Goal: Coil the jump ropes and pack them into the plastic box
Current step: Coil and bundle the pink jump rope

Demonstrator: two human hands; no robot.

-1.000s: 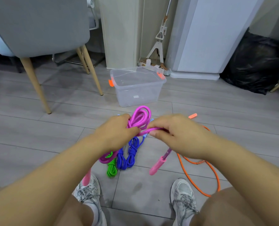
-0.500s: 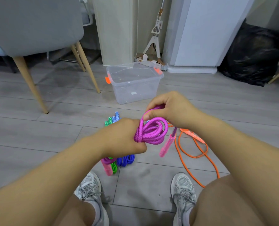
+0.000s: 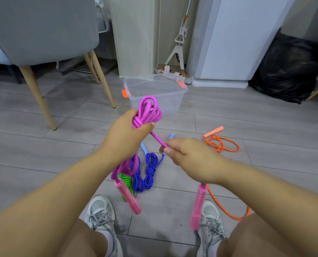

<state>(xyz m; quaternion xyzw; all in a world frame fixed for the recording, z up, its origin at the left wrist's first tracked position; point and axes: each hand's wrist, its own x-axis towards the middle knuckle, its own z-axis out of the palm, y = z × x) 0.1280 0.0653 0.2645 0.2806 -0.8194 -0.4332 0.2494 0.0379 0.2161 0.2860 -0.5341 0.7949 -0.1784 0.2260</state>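
Note:
My left hand (image 3: 125, 133) grips a bundle of pink jump rope (image 3: 148, 111) coiled in loops, held up in front of the clear plastic box (image 3: 155, 95). A strand runs down from the bundle to my right hand (image 3: 187, 154), which pinches it. Two pink handles (image 3: 128, 195) dangle below my hands, one under each wrist. On the floor lie a coiled blue rope (image 3: 148, 171), a green rope (image 3: 125, 179) and a loose orange rope (image 3: 221, 145).
The open box has orange latches and stands on grey floor tiles. A grey chair with wooden legs (image 3: 37, 93) is at the left. A mop stand (image 3: 179, 52), a white cabinet and a black bag (image 3: 291, 71) are behind. My shoes (image 3: 100, 212) are below.
My left hand has lifted the pink coil higher. My right hand has come off the top of the coil and moved down right, pulling a strand taut. The handles now hang lower.

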